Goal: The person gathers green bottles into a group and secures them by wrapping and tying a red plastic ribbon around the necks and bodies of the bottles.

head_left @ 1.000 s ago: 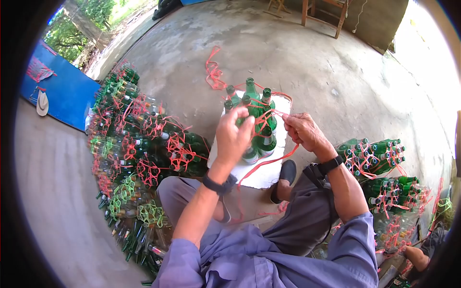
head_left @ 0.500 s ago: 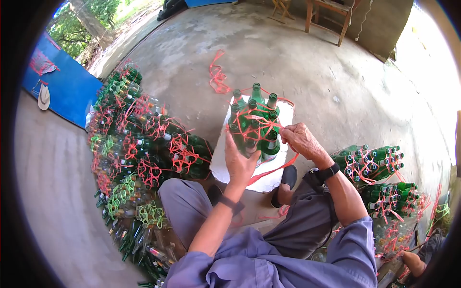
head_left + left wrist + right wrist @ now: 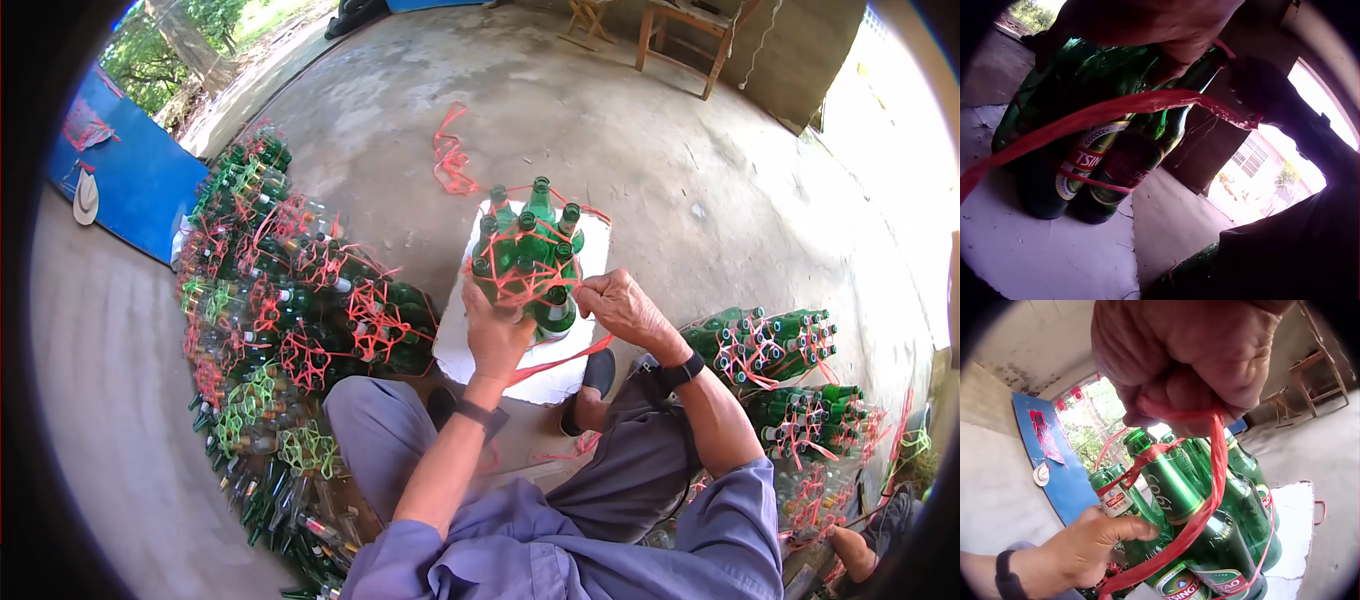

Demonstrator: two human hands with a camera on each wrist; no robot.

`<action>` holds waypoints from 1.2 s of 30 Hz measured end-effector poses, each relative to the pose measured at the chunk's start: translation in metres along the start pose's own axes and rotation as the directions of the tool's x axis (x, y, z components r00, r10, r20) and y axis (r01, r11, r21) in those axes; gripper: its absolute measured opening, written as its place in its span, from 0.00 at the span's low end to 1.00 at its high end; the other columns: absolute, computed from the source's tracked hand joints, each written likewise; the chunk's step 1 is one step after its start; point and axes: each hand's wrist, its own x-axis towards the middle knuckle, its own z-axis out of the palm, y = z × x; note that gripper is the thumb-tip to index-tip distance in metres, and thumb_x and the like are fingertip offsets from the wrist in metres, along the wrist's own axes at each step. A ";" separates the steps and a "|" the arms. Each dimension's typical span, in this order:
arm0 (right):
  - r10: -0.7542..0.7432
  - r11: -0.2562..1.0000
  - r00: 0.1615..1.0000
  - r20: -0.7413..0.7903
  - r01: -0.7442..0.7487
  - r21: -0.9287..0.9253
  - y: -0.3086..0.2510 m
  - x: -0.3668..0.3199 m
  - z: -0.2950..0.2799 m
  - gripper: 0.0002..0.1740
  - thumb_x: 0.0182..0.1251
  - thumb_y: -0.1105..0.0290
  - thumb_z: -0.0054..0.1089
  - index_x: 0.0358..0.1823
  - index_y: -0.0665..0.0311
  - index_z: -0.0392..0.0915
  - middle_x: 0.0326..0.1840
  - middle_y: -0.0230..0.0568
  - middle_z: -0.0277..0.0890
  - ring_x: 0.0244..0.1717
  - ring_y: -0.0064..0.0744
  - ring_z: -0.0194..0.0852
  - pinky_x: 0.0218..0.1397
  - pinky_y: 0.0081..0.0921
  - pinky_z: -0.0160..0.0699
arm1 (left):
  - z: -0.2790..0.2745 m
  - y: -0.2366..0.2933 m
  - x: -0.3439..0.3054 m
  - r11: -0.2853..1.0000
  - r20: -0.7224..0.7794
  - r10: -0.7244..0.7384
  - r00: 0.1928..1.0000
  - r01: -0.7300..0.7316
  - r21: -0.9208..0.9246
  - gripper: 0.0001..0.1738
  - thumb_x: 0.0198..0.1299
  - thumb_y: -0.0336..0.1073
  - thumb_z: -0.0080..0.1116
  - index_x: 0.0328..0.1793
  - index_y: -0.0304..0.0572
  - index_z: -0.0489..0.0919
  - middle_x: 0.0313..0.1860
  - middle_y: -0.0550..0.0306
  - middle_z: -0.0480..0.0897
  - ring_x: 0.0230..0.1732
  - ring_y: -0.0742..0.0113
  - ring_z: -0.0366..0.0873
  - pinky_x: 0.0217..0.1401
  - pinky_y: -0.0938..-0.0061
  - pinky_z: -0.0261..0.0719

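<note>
Several green beer bottles (image 3: 556, 312) stand bunched upright on a white board (image 3: 458, 350), with red plastic strap (image 3: 1215, 481) woven around their necks. My left hand (image 3: 498, 335) grips the near left side of the bunch. In the right wrist view the left thumb (image 3: 1138, 530) lies across a bottle, while the other fingers are mostly hidden. At the right side of the necks, my right hand (image 3: 622, 303) holds the strap in curled fingers. A length of strap hangs from that hand and loops across the front of the bottles.
A large mass of strapped bottles (image 3: 370, 320) fills the floor on the left. Two strapped green bundles (image 3: 770, 335) stand on the right. Loose red strap (image 3: 452, 160) lies on the concrete beyond the board. A wooden chair (image 3: 690, 35) is at the back.
My left hand has come down from above the bottle necks to the near left side of the bunch. The right hand has moved slightly lower, still holding the strap.
</note>
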 end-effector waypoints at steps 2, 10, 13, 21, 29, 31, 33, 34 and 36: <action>-0.005 1.000 1.000 0.016 0.005 0.000 -0.002 -0.002 0.004 0.19 0.70 0.64 0.52 0.25 0.72 0.77 0.16 0.36 0.70 0.22 0.21 0.64 0.29 0.28 0.69 | -0.009 -0.007 0.007 1.000 0.076 -0.007 0.997 0.008 -0.016 0.61 0.41 0.29 0.68 0.81 0.28 0.43 0.69 0.38 0.69 0.64 0.46 0.75 0.64 0.67 0.76; -0.110 0.994 0.993 0.049 0.109 0.025 -0.009 -0.003 0.019 0.18 0.71 0.66 0.51 0.26 0.72 0.76 0.17 0.40 0.71 0.21 0.25 0.68 0.30 0.29 0.72 | -0.050 -0.012 0.053 0.984 0.307 0.164 0.937 -0.177 0.013 0.46 0.45 0.47 0.80 0.69 0.41 0.70 0.68 0.46 0.73 0.57 0.50 0.81 0.56 0.64 0.82; -0.180 0.983 0.982 0.059 0.182 -0.032 -0.011 -0.003 0.023 0.19 0.72 0.64 0.53 0.26 0.71 0.79 0.17 0.36 0.71 0.22 0.22 0.67 0.30 0.28 0.71 | -0.060 -0.031 0.069 0.990 0.365 0.116 0.924 -0.138 0.034 0.45 0.45 0.43 0.80 0.69 0.42 0.72 0.62 0.46 0.79 0.53 0.53 0.84 0.55 0.66 0.82; -0.262 0.955 0.956 0.132 0.277 -0.109 -0.002 -0.003 0.034 0.21 0.74 0.63 0.52 0.26 0.70 0.78 0.18 0.38 0.73 0.21 0.26 0.69 0.31 0.29 0.74 | -0.067 -0.060 0.098 0.967 0.475 -0.098 0.875 0.196 -0.162 0.37 0.46 0.39 0.76 0.65 0.40 0.77 0.50 0.51 0.87 0.48 0.65 0.84 0.53 0.71 0.78; -0.228 0.968 0.958 0.172 0.242 -0.068 0.000 -0.004 0.040 0.20 0.75 0.65 0.51 0.26 0.71 0.77 0.19 0.39 0.75 0.23 0.27 0.73 0.32 0.29 0.76 | -0.065 -0.081 0.072 0.940 0.398 -0.280 0.874 0.334 -0.072 0.23 0.55 0.38 0.67 0.54 0.31 0.81 0.46 0.45 0.88 0.49 0.58 0.86 0.53 0.69 0.78; -0.208 0.971 0.960 0.185 0.226 -0.082 0.001 -0.005 0.039 0.20 0.75 0.65 0.51 0.26 0.72 0.76 0.19 0.39 0.75 0.23 0.27 0.73 0.32 0.29 0.76 | -0.065 -0.091 0.060 0.950 0.326 -0.271 0.906 0.305 -0.059 0.21 0.57 0.37 0.64 0.53 0.29 0.80 0.44 0.48 0.87 0.46 0.64 0.84 0.50 0.71 0.77; -0.314 0.937 0.932 0.181 0.335 -0.096 0.001 -0.005 0.037 0.20 0.74 0.66 0.52 0.25 0.72 0.76 0.19 0.41 0.75 0.22 0.29 0.73 0.32 0.31 0.75 | -0.071 -0.092 0.045 0.960 0.252 -0.257 0.933 0.276 -0.043 0.19 0.60 0.36 0.62 0.52 0.27 0.80 0.43 0.52 0.87 0.43 0.69 0.82 0.47 0.73 0.77; -0.318 0.936 0.931 0.180 0.338 -0.095 0.003 -0.005 0.036 0.20 0.74 0.66 0.52 0.25 0.72 0.76 0.19 0.41 0.75 0.22 0.29 0.73 0.32 0.31 0.75 | -0.078 -0.084 0.037 0.932 0.259 -0.326 0.909 0.355 -0.074 0.18 0.60 0.35 0.61 0.50 0.27 0.80 0.39 0.53 0.86 0.39 0.71 0.81 0.44 0.74 0.77; -0.318 0.925 0.926 0.201 0.350 -0.150 0.008 -0.005 0.033 0.19 0.73 0.67 0.52 0.24 0.73 0.76 0.19 0.42 0.75 0.21 0.32 0.72 0.31 0.33 0.74 | -0.087 -0.065 0.016 0.959 0.220 -0.262 0.940 0.280 -0.055 0.13 0.61 0.34 0.59 0.42 0.28 0.82 0.31 0.57 0.83 0.30 0.76 0.77 0.35 0.78 0.75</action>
